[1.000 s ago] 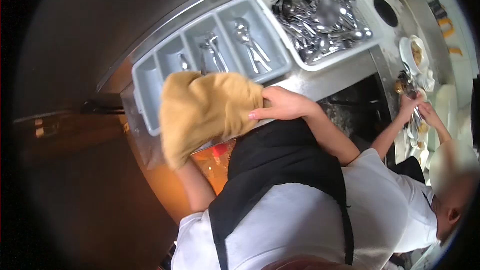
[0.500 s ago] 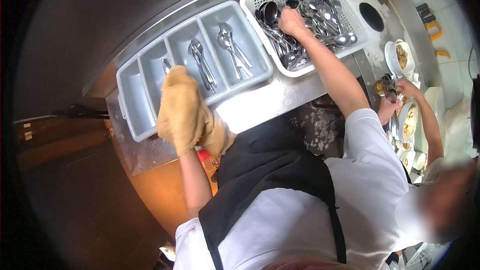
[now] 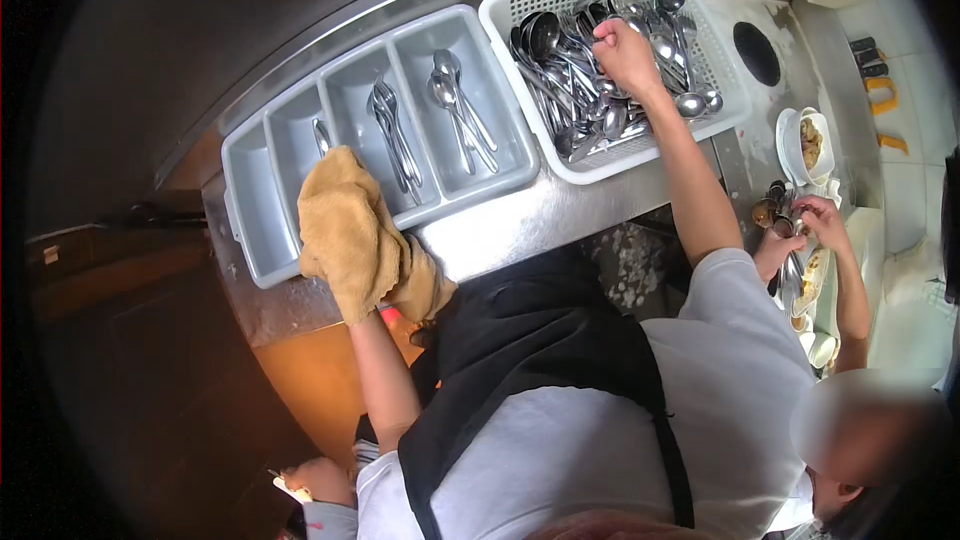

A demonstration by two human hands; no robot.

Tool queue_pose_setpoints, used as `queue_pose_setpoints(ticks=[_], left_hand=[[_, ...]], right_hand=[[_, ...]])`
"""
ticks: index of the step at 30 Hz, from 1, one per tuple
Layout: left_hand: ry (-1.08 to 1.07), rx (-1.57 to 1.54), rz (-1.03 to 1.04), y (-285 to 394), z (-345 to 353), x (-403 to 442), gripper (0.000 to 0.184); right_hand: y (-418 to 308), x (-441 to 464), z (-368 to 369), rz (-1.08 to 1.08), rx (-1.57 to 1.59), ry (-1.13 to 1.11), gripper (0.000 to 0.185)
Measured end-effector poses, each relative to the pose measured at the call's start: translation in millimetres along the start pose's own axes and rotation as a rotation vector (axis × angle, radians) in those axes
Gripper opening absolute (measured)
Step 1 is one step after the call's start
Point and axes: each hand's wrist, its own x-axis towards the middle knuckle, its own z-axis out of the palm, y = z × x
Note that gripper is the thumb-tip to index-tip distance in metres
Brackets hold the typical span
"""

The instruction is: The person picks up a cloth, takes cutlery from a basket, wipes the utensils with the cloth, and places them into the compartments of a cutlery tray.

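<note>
A tan cloth (image 3: 350, 230) covers my left hand (image 3: 345, 240), whose fingers are hidden; it lies over the front edge of the grey divided tray (image 3: 390, 125). My right hand (image 3: 626, 58) is over the white perforated basket (image 3: 715, 70), its fingers curled together at the heaped cutlery (image 3: 590, 90); what they grip is too small to make out. Spoons (image 3: 462, 115) lie in the tray's right compartment, and more cutlery (image 3: 395, 135) rests in the one beside it. A piece of cutlery (image 3: 321, 136) shows just above the cloth.
At the right, a co-worker's hands (image 3: 800, 237) hold several utensils (image 3: 780, 210) beside a white bowl of food (image 3: 808, 145) and other dishes. A dark round hole (image 3: 757, 53) is in the counter right of the basket. Another person's hand (image 3: 318, 480) shows at the lower left.
My right hand has left the cloth and moved up and right into the basket, then slightly further right. The cloth now hangs bunched on my left hand. Another person's hand has appeared at lower left.
</note>
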Motion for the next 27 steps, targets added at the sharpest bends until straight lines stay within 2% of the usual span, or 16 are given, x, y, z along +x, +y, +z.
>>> queue_pose_setpoints(ticks=[1, 4, 7, 8, 11, 13, 15, 21, 22, 25, 26, 27], left_hand=[[-0.012, 0.36, 0.062, -6, -2, 0, 0.058], [-0.147, 0.591, -0.386, 131, 10, 3, 0.048], [-0.087, 0.588, -0.257, 152, 4, 3, 0.047], [-0.06, 0.558, -0.169, 150, 1, 2, 0.046], [-0.006, 0.504, 0.012, 147, -3, -1, 0.045], [0.016, 0.486, 0.076, 150, -3, -3, 0.045], [0.03, 0.47, 0.132, 154, -1, -3, 0.044], [0.055, 0.435, 0.226, 162, -2, -3, 0.043], [0.056, 0.436, 0.233, 162, -2, -4, 0.042], [0.065, 0.432, 0.263, 165, -3, -5, 0.041], [0.071, 0.434, 0.266, 165, -3, -6, 0.041], [0.069, 0.434, 0.271, 166, -3, -6, 0.041]], right_hand=[[-4, -7, 1, -0.032, -0.011, 0.035, 0.037], [-26, -35, 5, -0.149, -0.066, 0.088, 0.036], [-12, -19, 25, -0.273, -0.2, -0.025, 0.035], [-2, -3, 34, -0.23, -0.27, -0.112, 0.033], [-8, 18, 59, -0.12, -0.553, -0.124, 0.027], [-21, 15, 61, -0.064, -0.568, -0.109, 0.023], [-10, 11, 69, -0.129, -0.602, -0.071, 0.02], [-21, -1, 63, -0.193, -0.7, -0.041, 0.029], [-25, 0, 61, -0.14, -0.707, -0.091, 0.031], [-28, -1, 43, -0.25, -0.504, -0.204, 0.031], [-27, -3, 40, -0.357, -0.43, -0.125, 0.034], [-26, -3, 37, -0.333, -0.304, -0.063, 0.035]])
